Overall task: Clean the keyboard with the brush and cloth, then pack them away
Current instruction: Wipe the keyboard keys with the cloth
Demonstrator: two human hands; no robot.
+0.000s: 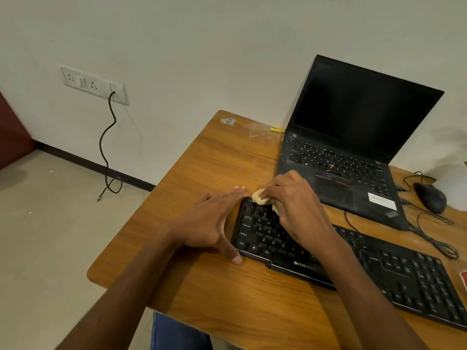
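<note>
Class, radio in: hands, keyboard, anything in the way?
Left hand open, bracing keyboard end. Right hand holds cloth on top-left keys. Brush unseen. Nothing blocking.

A black keyboard (353, 261) lies flat before the laptop (353, 147); a crumpled cream cloth (260, 197) sits on the keyboard's far-left corner.

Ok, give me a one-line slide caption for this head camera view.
Right hand wipes the black keyboard's top-left corner with a bunched cloth while the left hand braces its end.
</note>
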